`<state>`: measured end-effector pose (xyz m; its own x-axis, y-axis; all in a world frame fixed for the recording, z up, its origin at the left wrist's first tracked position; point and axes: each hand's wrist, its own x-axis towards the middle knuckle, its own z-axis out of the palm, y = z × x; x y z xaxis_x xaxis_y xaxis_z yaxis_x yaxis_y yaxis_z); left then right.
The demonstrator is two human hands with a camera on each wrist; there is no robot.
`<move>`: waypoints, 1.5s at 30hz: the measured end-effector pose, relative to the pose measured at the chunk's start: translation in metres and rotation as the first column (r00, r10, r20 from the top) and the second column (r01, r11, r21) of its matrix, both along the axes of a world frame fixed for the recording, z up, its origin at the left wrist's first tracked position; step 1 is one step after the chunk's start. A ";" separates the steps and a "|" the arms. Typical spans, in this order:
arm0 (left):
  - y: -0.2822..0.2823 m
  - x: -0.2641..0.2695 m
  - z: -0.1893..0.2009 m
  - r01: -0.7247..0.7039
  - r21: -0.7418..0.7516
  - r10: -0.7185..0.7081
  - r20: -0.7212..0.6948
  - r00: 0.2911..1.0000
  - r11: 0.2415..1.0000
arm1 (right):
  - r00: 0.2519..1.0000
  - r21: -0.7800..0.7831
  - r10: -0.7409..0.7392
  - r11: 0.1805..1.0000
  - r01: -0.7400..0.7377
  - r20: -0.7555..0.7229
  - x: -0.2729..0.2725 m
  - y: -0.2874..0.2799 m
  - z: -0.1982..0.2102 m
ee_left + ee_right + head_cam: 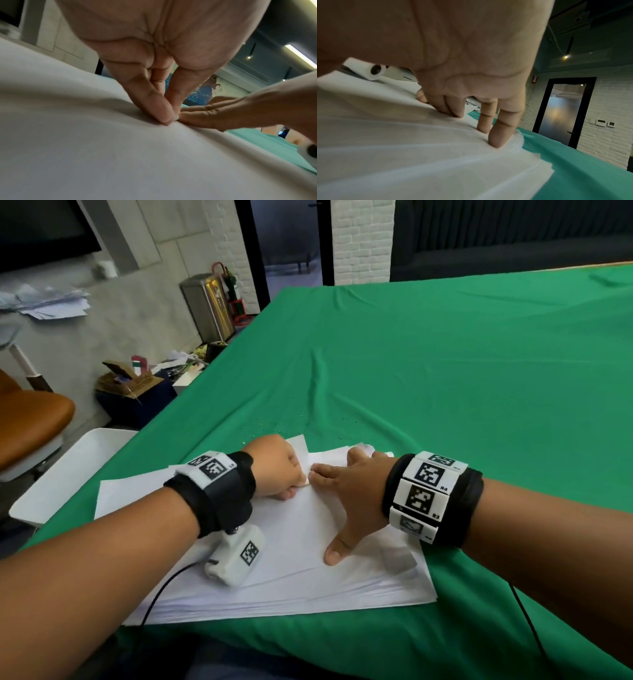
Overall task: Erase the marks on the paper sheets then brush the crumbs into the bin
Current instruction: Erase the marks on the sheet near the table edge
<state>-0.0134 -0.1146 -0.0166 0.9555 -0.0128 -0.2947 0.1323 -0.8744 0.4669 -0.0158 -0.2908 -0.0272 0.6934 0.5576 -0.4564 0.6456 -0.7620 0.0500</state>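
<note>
A stack of white paper sheets [294, 580] lies on the green cloth [445, 378] near the table's front edge. My left hand [297, 481] is curled into a fist on the top sheet and pinches a small white eraser [306, 481], which is mostly hidden by the fingers. In the left wrist view the fingertips [167, 119] press down on the paper [85, 148]. My right hand [342, 494] lies flat and spread on the sheet just right of the left hand, its fingers [496, 136] pressing the paper [402, 155]. Eraser crumbs [274, 426] dot the cloth beyond the stack.
A white bin [68, 470] sits below the table's left edge. A white camera unit [236, 556] with a black cable rests on the paper under my left wrist. An orange chair [30, 422] and cardboard boxes [126, 381] stand on the left.
</note>
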 end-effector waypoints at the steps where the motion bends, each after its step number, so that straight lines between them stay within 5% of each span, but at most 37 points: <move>1: 0.000 -0.004 -0.001 0.021 -0.003 -0.021 0.000 1.000 1.000 | 1.000 0.003 -0.002 1.000 0.002 -0.002 0.000 0.001 0.001; 7: -0.021 -0.062 0.001 0.363 0.132 -0.343 -0.149 0.927 0.922 | 1.000 0.002 0.020 1.000 -0.020 0.002 0.000 0.005 -0.002; 10: -0.015 -0.042 0.000 0.273 0.059 -0.259 -0.172 0.950 0.960 | 0.999 0.035 0.031 0.999 -0.032 0.021 -0.003 0.004 -0.005; 18: 0.028 -0.004 0.002 0.122 -0.019 -0.122 0.034 0.992 0.992 | 0.989 0.002 -0.030 1.000 0.031 -0.147 0.004 -0.010 0.008; 20: 0.037 -0.014 0.013 0.145 0.066 -0.149 0.069 0.986 0.987 | 0.989 -0.016 -0.023 1.000 0.020 -0.148 0.004 -0.011 0.009; 24: 0.044 -0.056 0.028 0.276 0.323 -0.269 -0.068 0.961 0.905 | 0.995 -0.024 -0.010 1.000 0.007 -0.100 0.004 -0.008 0.004; 29: 0.048 -0.073 0.018 0.328 0.320 -0.280 -0.188 0.942 0.889 | 0.998 0.044 -0.035 0.998 0.037 -0.047 0.002 -0.005 0.006; 32: 0.058 -0.069 0.011 0.309 0.313 -0.268 -0.166 0.949 0.898 | 0.998 0.246 -0.006 0.969 -0.008 0.057 -0.002 -0.004 0.014; 35: 0.059 -0.077 0.001 0.335 0.361 -0.306 -0.136 0.942 0.870 | 0.999 0.500 0.030 0.866 -0.034 0.016 -0.007 -0.001 0.019; 37: 0.056 -0.082 -0.005 0.346 0.396 -0.334 -0.102 0.937 0.850 | 0.931 0.596 0.089 0.788 0.152 -0.354 -0.013 0.003 0.021; 39: 0.055 -0.083 -0.008 0.339 0.401 -0.333 -0.087 0.939 0.851 | 0.586 0.506 0.150 0.696 0.509 -0.796 -0.017 0.009 0.014; 40: 0.056 -0.082 -0.008 0.335 0.394 -0.325 -0.093 0.941 0.856 | 0.404 0.383 0.134 0.670 0.637 -0.905 -0.016 0.012 0.008; 42: 0.058 -0.081 -0.006 0.331 0.379 -0.311 -0.113 0.944 0.864 | 0.222 0.204 0.031 0.530 0.823 -0.975 -0.005 0.016 -0.003; 43: 0.058 -0.081 -0.004 0.331 0.373 -0.307 -0.124 0.943 0.867 | 0.232 0.204 -0.029 0.377 0.904 -0.972 0.008 0.017 -0.008; 45: 0.057 -0.082 -0.002 0.334 0.356 -0.309 -0.127 0.943 0.873 | 0.448 0.452 -0.229 0.038 0.891 -0.864 0.039 0.016 -0.008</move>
